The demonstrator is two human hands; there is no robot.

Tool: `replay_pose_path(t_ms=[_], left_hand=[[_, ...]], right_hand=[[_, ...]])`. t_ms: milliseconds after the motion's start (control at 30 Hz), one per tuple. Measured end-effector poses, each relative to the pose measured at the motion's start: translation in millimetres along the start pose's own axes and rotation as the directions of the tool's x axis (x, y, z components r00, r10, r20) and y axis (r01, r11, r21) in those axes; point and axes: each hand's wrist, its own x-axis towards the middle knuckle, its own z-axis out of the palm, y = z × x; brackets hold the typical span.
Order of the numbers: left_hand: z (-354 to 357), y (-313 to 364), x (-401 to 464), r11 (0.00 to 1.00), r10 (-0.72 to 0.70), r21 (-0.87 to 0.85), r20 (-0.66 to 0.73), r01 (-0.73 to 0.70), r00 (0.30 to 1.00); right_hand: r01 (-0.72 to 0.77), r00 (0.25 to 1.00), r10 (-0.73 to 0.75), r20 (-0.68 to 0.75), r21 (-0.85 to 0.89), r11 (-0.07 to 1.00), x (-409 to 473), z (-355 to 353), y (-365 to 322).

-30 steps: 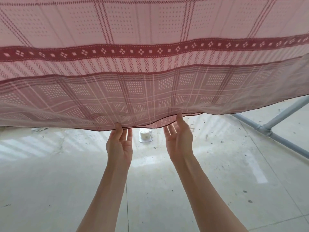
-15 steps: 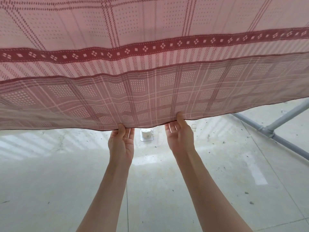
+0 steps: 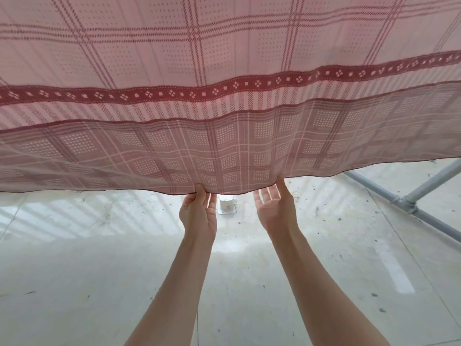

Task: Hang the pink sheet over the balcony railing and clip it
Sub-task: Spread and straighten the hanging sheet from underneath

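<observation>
Fingertips (image 3: pixel 199 189) behind pink sheet (image 3: pixel 224 146) hem

Head view — forward, downward, close over floor (image 3: pixel 99 283)

The sheet (image 3: pixel 224 101) hangs before me, filling the upper view, its lower edge above the floor (image 3: pixel 99 283). My left hand (image 3: pixel 199 213) and right hand (image 3: pixel 275 211) meet that edge side by side. Between them, farther off, a small bracket (image 3: pixel 226 206) sits on the floor. Pipes (image 3: pixel 404 198) cross at right.
</observation>
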Motion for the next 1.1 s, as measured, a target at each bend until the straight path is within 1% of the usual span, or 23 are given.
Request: replay_pose_path(t_ms=[33, 67, 133, 167, 200, 267, 333, 367, 433, 567, 667, 767, 900, 1033, 1100], left_hand=[[1.1, 1.0, -0.3, 1.000, 0.015, 0.007, -0.011, -0.015, 1.000], [2.4, 1.6, -1.3, 0.999, 0.028, 0.015, -0.022, -0.028, 0.999], [2.7, 1.0, -3.8, 0.998, 0.044, 0.045, -0.043, -0.042, 0.998], [2.3, 1.5, -5.6, 0.997, 0.042, 0.061, -0.049, -0.039, 0.998], [1.3, 3.4, -7.9, 0.997, 0.031, 0.072, -0.048, -0.028, 0.998], [-0.3, 10.8, -12.2, 0.998, -0.025, 0.060, 0.002, 0.025, 1.000], [-1.9, 25.0, -14.4, 0.996, -0.080, -0.018, 0.089, 0.082, 0.993], [-3.8, 34.3, -14.3, 0.994, -0.076, -0.072, 0.112, 0.084, 0.991], [-9.8, 56.0, -14.0, 0.993, -0.016, -0.113, 0.112, 0.029, 0.994], [-28.8, 101.3, -20.1, 0.995, 0.096, -0.031, 0.071, -0.094, 0.993], [-42.3, 135.7, -26.4, 0.988, 0.154, -0.041, 0.098, -0.151, 0.983], [-60.2, 168.1, -28.0, 0.973, 0.227, -0.053, 0.028, -0.225, 0.973], [-86.8, 205.4, -28.2, 0.962, 0.270, -0.040, -0.031, -0.271, 0.962], [-101.5, 239.1, -13.7, 0.966, 0.251, -0.063, -0.006, -0.250, 0.968], [-112.3, 247.0, -2.3, 0.974, 0.225, -0.041, 0.006, -0.224, 0.974]], right_hand=[[-0.015, 0.998, 0.018, 0.053, -0.053, 0.998, -4.2, -2.2, 6.4], [-0.027, 0.995, 0.041, 0.093, -0.143, 0.989, -8.5, -2.0, 14.4], [-0.037, 0.995, 0.067, 0.077, -0.344, 0.938, -15.0, 2.2, 31.0], [-0.030, 0.997, 0.054, 0.051, -0.394, 0.919, -17.6, 6.5, 37.0], [-0.024, 0.998, 0.044, 0.040, -0.402, 0.915, -20.1, 10.6, 40.5], [-0.039, 0.998, 0.054, 0.041, -0.304, 0.952, -21.8, 15.0, 41.8], [-0.091, 0.994, 0.101, 0.040, -0.193, 0.977, -20.1, 15.0, 39.3], [-0.119, 0.991, 0.127, 0.040, -0.162, 0.980, -18.1, 13.7, 38.5], [-0.157, 0.985, 0.165, 0.045, -0.134, 0.978, -16.8, 10.5, 36.3], [-0.207, 0.977, 0.210, 0.042, -0.074, 0.976, -24.0, 10.0, 32.9], [-0.237, 0.971, 0.238, 0.033, -0.035, 0.971, -29.7, 11.2, 31.3], [-0.221, 0.974, 0.222, 0.044, -0.023, 0.975, -25.6, 14.1, 32.4], [-0.181, 0.983, 0.181, 0.019, 0.014, 0.983, -17.3, 16.8, 46.4], [-0.136, 0.989, 0.141, -0.038, 0.117, 0.984, -14.2, 24.9, 66.6], [-0.094, 0.993, 0.101, -0.052, 0.122, 0.988, -17.0, 31.1, 80.8]])
